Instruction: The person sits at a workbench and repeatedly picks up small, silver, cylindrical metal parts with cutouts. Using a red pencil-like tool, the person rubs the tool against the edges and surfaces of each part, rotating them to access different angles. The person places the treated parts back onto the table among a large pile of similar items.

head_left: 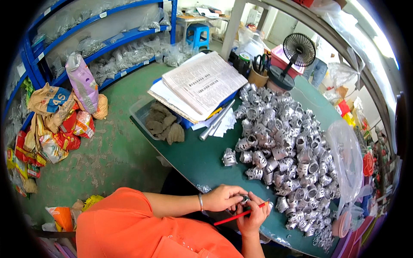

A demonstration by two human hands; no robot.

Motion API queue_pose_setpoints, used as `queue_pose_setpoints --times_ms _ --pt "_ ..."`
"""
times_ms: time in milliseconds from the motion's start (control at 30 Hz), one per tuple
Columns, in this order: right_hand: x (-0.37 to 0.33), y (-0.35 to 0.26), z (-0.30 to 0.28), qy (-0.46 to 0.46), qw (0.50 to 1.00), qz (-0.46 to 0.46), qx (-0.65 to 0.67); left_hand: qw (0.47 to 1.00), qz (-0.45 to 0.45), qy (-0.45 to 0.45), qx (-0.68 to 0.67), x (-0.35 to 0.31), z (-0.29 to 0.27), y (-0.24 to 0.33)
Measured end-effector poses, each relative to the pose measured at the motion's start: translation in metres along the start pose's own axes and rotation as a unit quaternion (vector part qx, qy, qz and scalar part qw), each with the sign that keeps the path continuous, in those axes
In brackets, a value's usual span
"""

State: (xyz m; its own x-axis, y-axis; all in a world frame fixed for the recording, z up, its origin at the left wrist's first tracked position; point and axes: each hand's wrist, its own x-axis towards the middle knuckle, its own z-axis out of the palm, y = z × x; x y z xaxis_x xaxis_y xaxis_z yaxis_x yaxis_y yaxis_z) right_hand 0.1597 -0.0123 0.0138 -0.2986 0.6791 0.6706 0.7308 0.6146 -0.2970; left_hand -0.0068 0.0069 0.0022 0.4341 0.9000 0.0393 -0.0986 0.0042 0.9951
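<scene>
My left hand [224, 198] is closed around a small silver metal piece [244, 199] at the table's near edge. Fingers hide most of that piece. Close beside it, my right hand [254, 216] grips a slim red pen-like stick [232, 218], slanting across the fingers; its kind is not clear. The right fingertips meet the metal piece as well. Just beyond my hands lies a large heap of silver ring-shaped castings with cut-out patterns [288, 150]. One such casting [229, 157] stands apart at the heap's left.
A green table [198, 165] carries a stack of papers [204, 84], a metal rod [216, 120], a clear bin with brown gloves [161, 122], a black fan [297, 56] and a scissors cup [259, 71]. Plastic bags [346, 159] hang at right. Blue shelves [103, 47] and sacks stand left.
</scene>
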Motion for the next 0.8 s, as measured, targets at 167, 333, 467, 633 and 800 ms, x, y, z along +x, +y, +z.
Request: queue_pose_setpoints --times_ms 167,333,467,633,800 --pt "0.0012 -0.0038 -0.0001 -0.005 1.0 0.005 0.004 1.0 0.013 0.009 0.022 -0.0005 -0.0023 0.0006" --pt "-0.0014 -0.0031 -0.0017 -0.002 1.0 0.007 0.002 0.999 0.022 -0.009 0.031 0.0016 -0.0019 -0.0023" --pt "0.0014 -0.0004 -0.0032 0.009 1.0 -0.01 0.009 0.999 -0.018 -0.012 -0.03 -0.0025 -0.0004 -0.0034" --pt "0.0046 -0.0013 -0.0044 0.02 1.0 -0.01 0.014 0.999 -0.037 -0.001 -0.026 -0.001 -0.0025 -0.0026" --pt "0.0038 0.0007 -0.0066 0.015 1.0 -0.003 0.016 0.998 -0.046 -0.005 -0.046 0.0018 0.0003 0.0015"
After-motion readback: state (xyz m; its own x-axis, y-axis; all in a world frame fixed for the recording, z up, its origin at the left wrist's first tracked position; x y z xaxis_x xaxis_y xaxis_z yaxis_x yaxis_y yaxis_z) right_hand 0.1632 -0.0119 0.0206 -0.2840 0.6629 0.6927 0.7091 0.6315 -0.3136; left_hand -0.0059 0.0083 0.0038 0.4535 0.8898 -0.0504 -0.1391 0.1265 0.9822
